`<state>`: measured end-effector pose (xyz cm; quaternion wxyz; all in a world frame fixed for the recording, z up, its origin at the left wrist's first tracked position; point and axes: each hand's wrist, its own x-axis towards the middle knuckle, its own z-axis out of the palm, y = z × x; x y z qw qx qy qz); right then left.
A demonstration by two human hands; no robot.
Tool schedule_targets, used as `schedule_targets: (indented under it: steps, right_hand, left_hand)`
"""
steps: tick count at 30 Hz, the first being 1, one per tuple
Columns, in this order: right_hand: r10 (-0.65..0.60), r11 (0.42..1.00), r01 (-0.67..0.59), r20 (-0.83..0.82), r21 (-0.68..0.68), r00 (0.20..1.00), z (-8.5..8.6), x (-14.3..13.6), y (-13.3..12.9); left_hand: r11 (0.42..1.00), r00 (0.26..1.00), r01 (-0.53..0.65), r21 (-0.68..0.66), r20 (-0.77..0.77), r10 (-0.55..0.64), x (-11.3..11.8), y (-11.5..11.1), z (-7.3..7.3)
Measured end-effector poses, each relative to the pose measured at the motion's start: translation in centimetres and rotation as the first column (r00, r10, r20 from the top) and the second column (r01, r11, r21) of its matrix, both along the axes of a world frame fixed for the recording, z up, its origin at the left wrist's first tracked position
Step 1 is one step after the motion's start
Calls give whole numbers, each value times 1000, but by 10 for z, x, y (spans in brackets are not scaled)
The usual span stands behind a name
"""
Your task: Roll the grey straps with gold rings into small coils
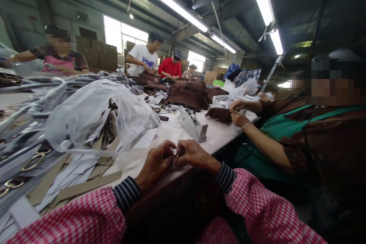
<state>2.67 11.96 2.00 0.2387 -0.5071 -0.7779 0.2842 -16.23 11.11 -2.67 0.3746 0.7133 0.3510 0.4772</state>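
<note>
My left hand (156, 163) and my right hand (195, 154) meet at the near edge of the white table (225, 139). Thumbs and fingers are pinched together at their tips, around something small and pale that I cannot make out. Just beyond them stands a light grey tape dispenser (192, 125). Left of my hands lie loose white and tan card strips (82, 188). Behind these strips, a clear plastic bag (126, 112) lies open with more strips inside.
Plastic-wrapped straps with gold-coloured rings (34, 160) cover the left side. Brown fabric bags (187, 93) are piled mid-table. On the right, a co-worker in a green apron (277, 126) handles a brown fabric piece (219, 114). Several other people work across the table.
</note>
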Motion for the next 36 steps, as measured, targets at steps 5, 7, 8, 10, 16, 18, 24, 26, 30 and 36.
schedule_targets:
  steps: [5, 7, 8, 10, 16, 18, 24, 26, 30, 36]
  right_hand:
    - [156, 972, -159, -33, -173, 987, 3, 2, 14]
    - [213, 957, -211, -12, -200, 977, 5, 3, 21]
    - [234, 951, -230, -6, -206, 972, 6, 3, 24]
    - [270, 940, -265, -7, -213, 963, 6, 3, 29]
    - [334, 925, -319, 39, -208, 942, 11, 3, 33]
    - [371, 918, -345, 110, -197, 922, 20, 0, 31]
    - [390, 865, -501, 641, -10, 661, 54, -22, 16]
    - [351, 844, -535, 725, 27, 592, 55, -27, 11]
    - [230, 795, -588, 822, 150, 521, 40, -23, 1]
    - [94, 609, -705, 850, 364, 519, 20, -1, -12]
  left_hand:
    - [999, 1000, -15, 48, -26, 16, -1, -7, 8]
    - [997, 992, 9, 80, -126, 1, -5, -6, 11]
    - [993, 981, 18, 116, -195, 5, -8, -5, 12]
    - [979, 937, 10, 203, -344, 62, -14, -4, 13]
    - [962, 745, 96, 256, -659, 101, -19, -1, 10]
    - [962, 752, 141, 233, -657, 49, -18, 3, 9]
    - [950, 781, 211, 230, -624, -23, -20, 10, 7]
    - [939, 762, 235, 252, -647, -17, -21, 8, 6]
    - [918, 711, 241, 316, -701, 55, -20, 4, 3]
    - [895, 766, 247, 371, -641, 54, -21, 12, -2]
